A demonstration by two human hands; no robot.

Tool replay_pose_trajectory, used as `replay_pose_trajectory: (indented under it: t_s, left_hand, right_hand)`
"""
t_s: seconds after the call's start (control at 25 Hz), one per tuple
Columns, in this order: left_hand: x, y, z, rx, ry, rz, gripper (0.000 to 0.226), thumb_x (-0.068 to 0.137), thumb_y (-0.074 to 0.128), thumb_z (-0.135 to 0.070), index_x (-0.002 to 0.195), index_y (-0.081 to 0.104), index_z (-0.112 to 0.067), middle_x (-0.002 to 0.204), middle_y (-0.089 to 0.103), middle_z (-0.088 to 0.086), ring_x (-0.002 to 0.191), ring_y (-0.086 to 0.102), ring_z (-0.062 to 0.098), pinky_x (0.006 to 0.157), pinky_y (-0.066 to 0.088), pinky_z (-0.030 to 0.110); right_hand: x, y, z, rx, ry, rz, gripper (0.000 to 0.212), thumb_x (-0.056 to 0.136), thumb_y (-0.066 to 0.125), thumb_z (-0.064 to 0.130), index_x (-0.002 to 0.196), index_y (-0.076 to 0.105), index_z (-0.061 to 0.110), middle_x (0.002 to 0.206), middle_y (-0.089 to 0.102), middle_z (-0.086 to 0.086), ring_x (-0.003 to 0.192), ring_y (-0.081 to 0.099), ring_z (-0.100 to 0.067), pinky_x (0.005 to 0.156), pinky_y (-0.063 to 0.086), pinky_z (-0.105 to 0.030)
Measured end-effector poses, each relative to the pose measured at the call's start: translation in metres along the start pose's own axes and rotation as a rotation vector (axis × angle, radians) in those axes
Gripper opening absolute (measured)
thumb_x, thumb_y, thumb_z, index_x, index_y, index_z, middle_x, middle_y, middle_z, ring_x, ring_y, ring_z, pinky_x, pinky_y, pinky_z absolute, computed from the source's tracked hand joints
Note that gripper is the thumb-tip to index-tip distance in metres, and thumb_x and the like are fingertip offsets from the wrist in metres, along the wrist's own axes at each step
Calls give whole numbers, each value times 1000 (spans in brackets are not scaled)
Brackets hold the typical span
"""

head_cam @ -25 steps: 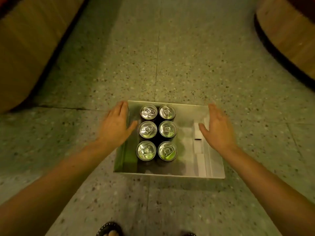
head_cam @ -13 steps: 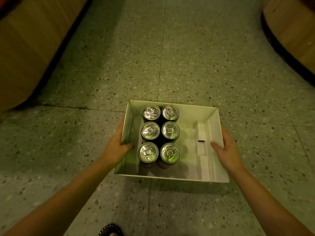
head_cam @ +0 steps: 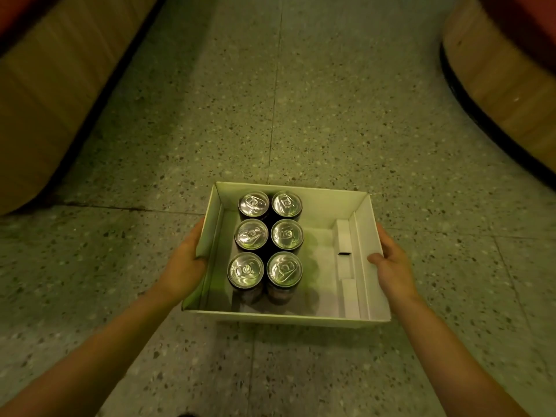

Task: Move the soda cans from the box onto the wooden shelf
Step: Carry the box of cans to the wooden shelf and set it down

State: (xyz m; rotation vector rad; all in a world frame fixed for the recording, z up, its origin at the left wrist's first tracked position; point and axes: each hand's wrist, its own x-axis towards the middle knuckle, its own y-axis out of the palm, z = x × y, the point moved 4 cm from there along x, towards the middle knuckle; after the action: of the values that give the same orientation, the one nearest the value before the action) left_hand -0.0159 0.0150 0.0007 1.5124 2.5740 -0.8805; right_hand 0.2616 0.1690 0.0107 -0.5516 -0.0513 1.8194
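Over the speckled floor (head_cam: 331, 115), between the left wooden unit (head_cam: 45, 85) and the right wooden unit (head_cam: 496, 70), a white box (head_cam: 285, 319) is sitting mid-frame in the head view. I am logging six soda cans (head_cam: 251, 234) standing upright inside it. They are in two columns of three, packed against one another in the box's left half. A folded cardboard strip (head_cam: 344, 260) is lying on the box floor along the right wall.

The left hand (head_cam: 183, 266) is gripping the left wall from outside, its thumb hooking at the rim and its fingers hidden behind the cardboard. The right hand (head_cam: 394, 266) is gripping the right wall, its thumb curling over the rim to the inside and its fingers lying against the outer face. Both hands are holding the box alone, with the cans standing apart from them. I cannot tell whether the box is resting on the floor or hanging just above it.
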Motion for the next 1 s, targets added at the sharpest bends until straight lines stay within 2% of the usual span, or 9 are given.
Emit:
replay_pose_trajectory:
  t_s: [0.12,0.28,0.44,0.56,0.68,0.76,0.84,0.92,1.0]
  left_hand:
    - [0,-39,-65,-12,23,-9,79,76,40,24,142,28,-19,125,42,-5,115,41,14,90,35,29]
    - [-15,-119,-187,43,38,7,79,79,43,17,140,29,-31,131,46,-3,121,43,18,94,38,34]
    - [-45,-204,-329,54,-2,42,82,81,43,15,141,23,-37,139,43,3,129,40,26,96,42,42]
    - [-77,-268,-442,46,16,35,81,80,43,16,141,27,-34,129,49,0,124,45,24,90,45,36]
    - [-105,-334,-552,50,33,37,80,78,40,18,139,32,-32,125,55,1,118,51,23,87,46,33]
    - [-120,-371,-617,23,61,37,79,77,41,19,138,35,-30,120,57,0,113,54,21,79,48,31]
    - [-135,-404,-678,2,96,36,76,77,44,19,138,36,-25,113,56,-1,106,54,19,77,46,29]
    - [-147,-430,-724,-14,114,30,72,77,47,18,136,39,-22,109,57,1,103,56,21,77,46,30]
    - [-153,-453,-763,-4,143,28,66,79,48,15,135,40,-18,106,56,3,101,56,23,76,44,31]
  right_hand:
    - [-6,-15,67,28,-17,-7,67,81,35,-16,136,41,23,134,50,-1,117,50,-19,87,45,-27]
    - [-36,-49,205,42,-54,11,69,80,34,-15,135,42,27,130,53,2,113,52,-16,83,48,-24]
    - [-84,-92,365,15,-74,-3,70,81,35,-15,137,39,26,140,45,5,125,44,-14,102,39,-34]
    - [-121,-125,493,-38,-104,-3,69,81,36,-15,137,39,25,135,47,7,120,42,-10,96,36,-27]
    - [-157,-158,614,-66,-125,4,70,79,37,-16,136,40,25,131,50,4,118,46,-13,96,39,-30]
    - [-176,-177,684,-73,-156,0,70,78,37,-16,135,42,25,126,51,6,119,46,-14,98,40,-32]
    - [-193,-192,750,-89,-192,-2,69,79,38,-15,136,41,25,130,51,4,118,46,-14,99,39,-33]
    - [-205,-202,801,-131,-209,-8,67,81,39,-13,136,40,25,134,49,-1,110,45,-13,91,37,-29]
    - [-212,-207,840,-146,-213,-33,65,82,40,-11,136,40,24,137,48,-6,111,46,-19,88,35,-29]
